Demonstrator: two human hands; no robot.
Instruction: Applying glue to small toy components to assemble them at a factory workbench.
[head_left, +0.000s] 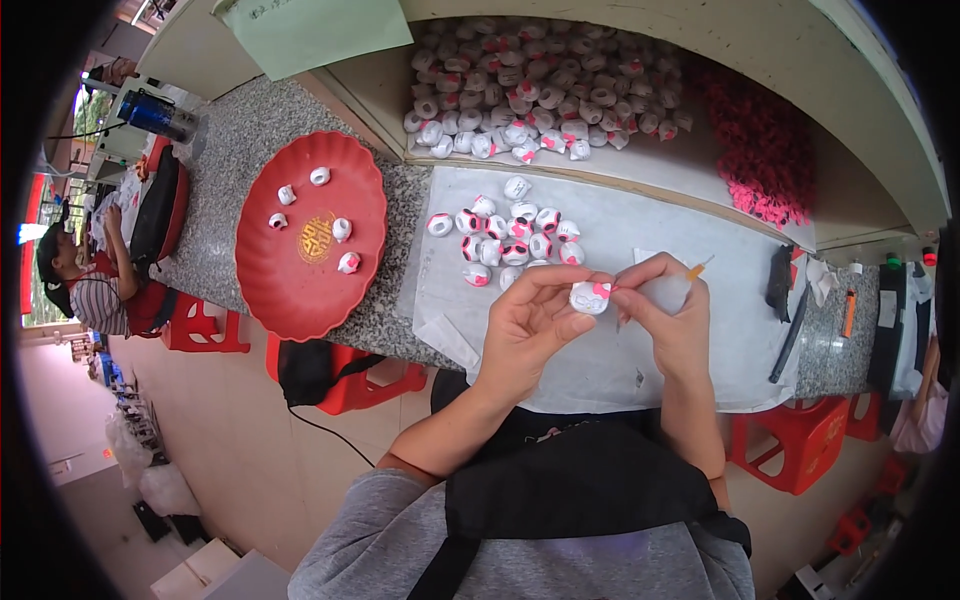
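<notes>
Between the thumb and fingers of my left hand (530, 325) is a small white bead (590, 296) with a pink bow and fine dark lines on it. My right hand (668, 315) pinches a thin tool (701, 268), its orange end sticking up past the knuckles. The tool's other end meets the bead near the pink bow; its exact tip is too small to make out. Just beyond my hands, a cluster of similar white beads (515, 225) with pink and black marks lies on a white paper sheet (720, 350).
Left of the sheet stands a red scalloped tray (262, 290) with several white beads. Many more beads (545, 90) fill the shelf behind, beside a pink heap (765, 165). A dark strip (790, 335) lies at right. Red stools (795, 445) flank me; another person (95, 270) sits far left.
</notes>
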